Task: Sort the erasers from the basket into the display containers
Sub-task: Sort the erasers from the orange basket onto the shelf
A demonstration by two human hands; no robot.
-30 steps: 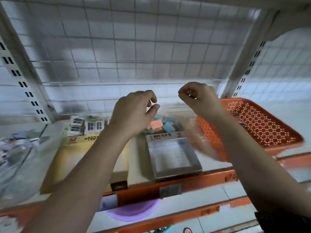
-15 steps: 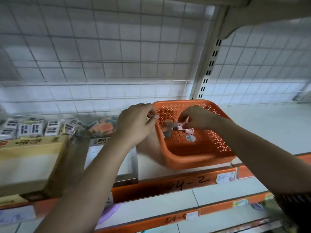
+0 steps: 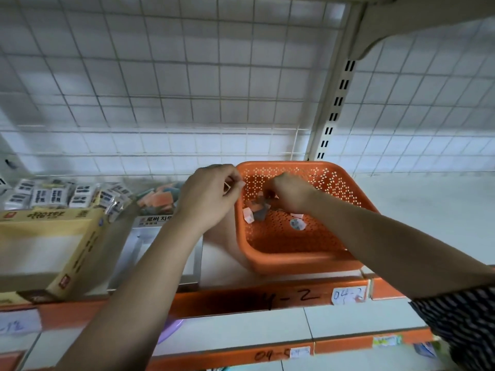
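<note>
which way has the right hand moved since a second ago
Yes: the right hand has dropped into the orange basket, onto the erasers; earlier it hung above its left rim.

The left arm (image 3: pixel 139 277) and right arm (image 3: pixel 375 236) are bare down to the left hand (image 3: pixel 207 195) and right hand (image 3: pixel 290 195), with a dark sleeve (image 3: pixel 460 325) of small pale marks at near right.

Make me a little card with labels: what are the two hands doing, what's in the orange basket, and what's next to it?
Basket: orange basket, a few loose erasers inside
Right hand: in the basket, fingers curled at the loose erasers
Left hand: at the basket's left rim, fingers curled; can't tell if it holds anything
Beside it: grey box with orange and blue erasers, then yellow box with wrapped packs
</note>
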